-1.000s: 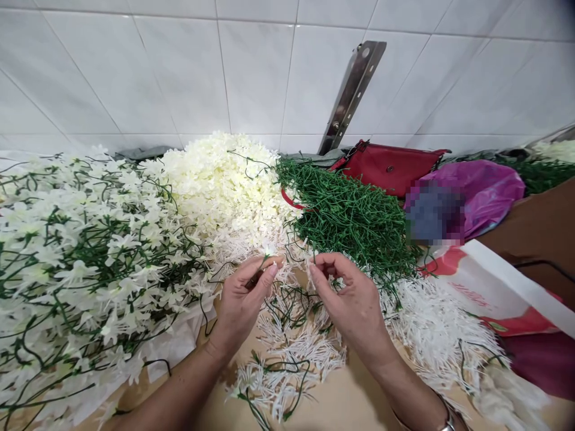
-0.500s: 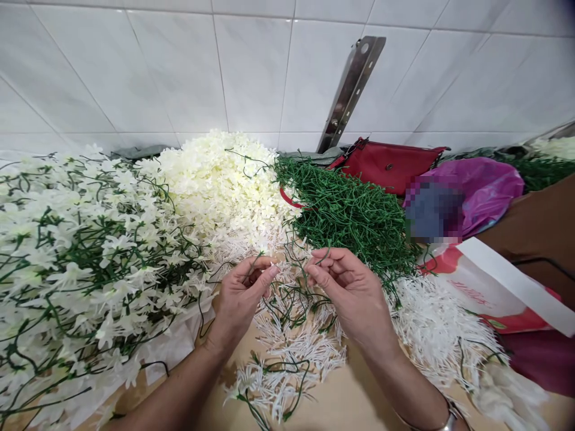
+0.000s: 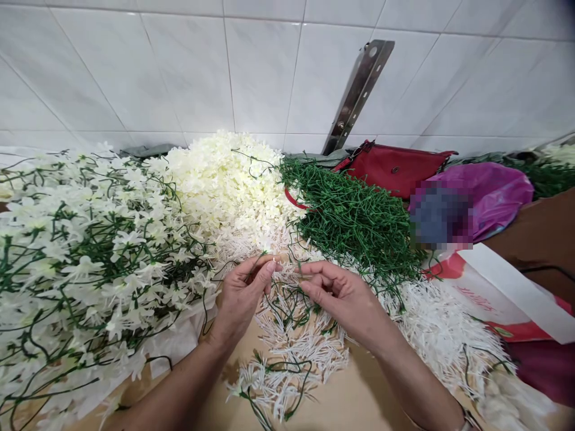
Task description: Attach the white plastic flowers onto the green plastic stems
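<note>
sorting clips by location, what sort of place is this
Possibly a small workshop or home work area for artificial flowers: heaps of loose cream blossoms and green stems lie beside a white tiled wall.

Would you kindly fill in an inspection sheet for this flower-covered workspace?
Surface: tan tabletop, partly visible beneath the piles.
Job's things: stemmed white flowers at left; cream blossoms heaped centrally; green stems right of them; white thread-like pieces at right and between the arms.
Clutter: red purse, purple plastic, red-and-white bag.
Hands: left hand pinches a small flower; whether the right hand grips anything is unclear.
Cables: dark cord-like strip at right; kind unclear.
Surroundings: white tiled wall, metal bracket.
</note>
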The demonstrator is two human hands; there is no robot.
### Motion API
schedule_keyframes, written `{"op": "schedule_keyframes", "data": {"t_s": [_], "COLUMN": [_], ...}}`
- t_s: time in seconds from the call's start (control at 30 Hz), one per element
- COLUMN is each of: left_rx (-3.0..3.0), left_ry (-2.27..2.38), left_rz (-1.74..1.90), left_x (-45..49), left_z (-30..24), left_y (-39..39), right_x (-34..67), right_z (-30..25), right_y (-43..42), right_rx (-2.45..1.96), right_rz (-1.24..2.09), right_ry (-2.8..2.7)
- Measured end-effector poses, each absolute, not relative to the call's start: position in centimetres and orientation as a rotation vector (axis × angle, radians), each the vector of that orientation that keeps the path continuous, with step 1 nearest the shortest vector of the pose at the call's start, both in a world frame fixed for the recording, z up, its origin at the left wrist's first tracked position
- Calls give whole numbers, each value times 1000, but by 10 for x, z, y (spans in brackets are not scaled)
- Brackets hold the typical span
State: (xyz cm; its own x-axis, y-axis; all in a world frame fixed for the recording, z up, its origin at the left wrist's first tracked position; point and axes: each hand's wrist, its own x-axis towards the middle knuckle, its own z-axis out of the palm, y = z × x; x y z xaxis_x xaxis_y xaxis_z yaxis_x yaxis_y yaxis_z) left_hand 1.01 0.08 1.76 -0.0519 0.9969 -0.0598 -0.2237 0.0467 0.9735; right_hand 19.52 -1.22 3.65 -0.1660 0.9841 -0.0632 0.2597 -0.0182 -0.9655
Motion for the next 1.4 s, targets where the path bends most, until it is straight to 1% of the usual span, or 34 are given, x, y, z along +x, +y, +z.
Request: {"op": "schedule_keyframes", "data": {"t_s": [0.07,0.17,0.23,0.3,0.43,0.6,0.8,0.97,1.03,1.13,1.2,1.23,1.33,1.4], "left_rx": [976,989,992,978,928,894,926,972,976,973,952,928,842,835], "left_ry": [1104,1092,1077,1062,1028,1031,1117,1099,1077,1027,972,944,888,869], "left_rz": [1309,1324,1341,1344,1322,1330,1333,1310,1301,1282,1286,1293,1311,1313], "left_x": [10,9,9,9,8,9,11,11,10,9,10,11,13,13], "left_z": [16,13,12,10,9,9,8,8,8,10,14,16,22,24], "left_y": [1,1,2,2,4,4,5,5,5,4,3,3,1,1], "right_x": [195,196,197,198,203,228,235,216,215,217,216,214,202,192], "right_z": [32,27,28,30,35,45,48,35,33,38,45,48,51,47], "right_y": [-12,-12,-11,-11,-11,-2,12,24,26,22,16,12,3,0], "right_rx": [-1411,-1489,-1502,-1496,-1451,-1601,-1699,-1756,-1782,-1701,-1582,-1526,-1381,-1272], "right_rz": [1110,727,530,485,529,289,220,-17,-47,17,166,298,871,1188], "right_ry": [-1584,-1715,-1785,-1843,-1861,-1789,-2047,-2275,-2269,-2083,-1883,-1778,-1504,-1334]}}
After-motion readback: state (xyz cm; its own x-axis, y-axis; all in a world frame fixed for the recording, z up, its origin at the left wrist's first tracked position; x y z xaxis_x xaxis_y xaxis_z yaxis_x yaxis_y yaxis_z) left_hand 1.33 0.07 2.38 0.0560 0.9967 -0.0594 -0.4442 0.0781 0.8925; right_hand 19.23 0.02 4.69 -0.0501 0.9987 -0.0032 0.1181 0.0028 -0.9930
